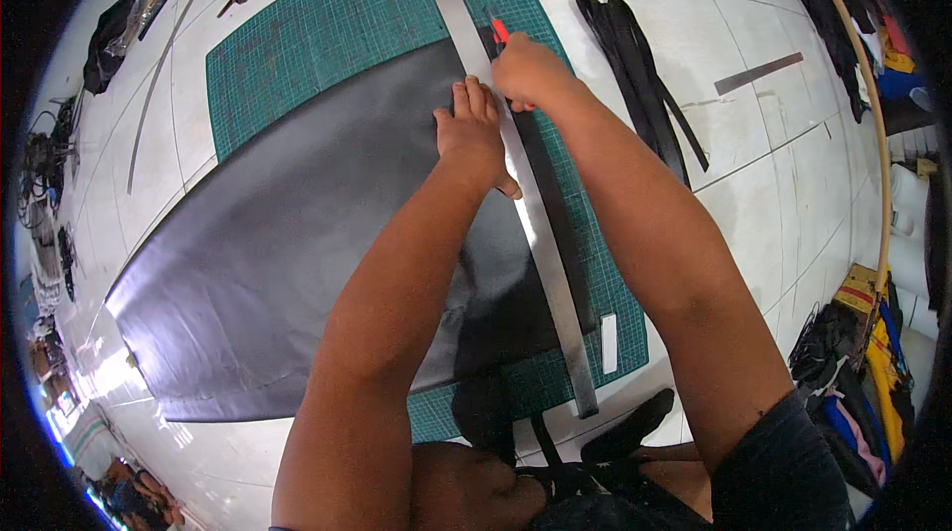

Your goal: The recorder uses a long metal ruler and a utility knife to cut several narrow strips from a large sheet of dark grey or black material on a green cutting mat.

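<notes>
A large sheet of black, leather-like material [297, 224] lies over a green gridded cutting mat [288, 50] on the floor. Across both runs a long metal ruler [543, 253], close to the sheet's right edge. My left hand [472, 142] is open and presses down on the sheet and the ruler's left edge, fingers spread. In my right hand [533, 73] is a red utility knife [500, 30], held just right of the ruler, near the sheet's far edge. My fingers cover most of its handle, and the blade's contact with the sheet is unclear.
Folded black strips [635, 75] lie on the white tiles right of the mat, with a short grey strip [759, 73] beyond. A small white rectangular piece [609, 344] rests on the mat's near right. Coloured fabric [881, 362] is heaped at the far right; a thin strip [157, 100] lies left.
</notes>
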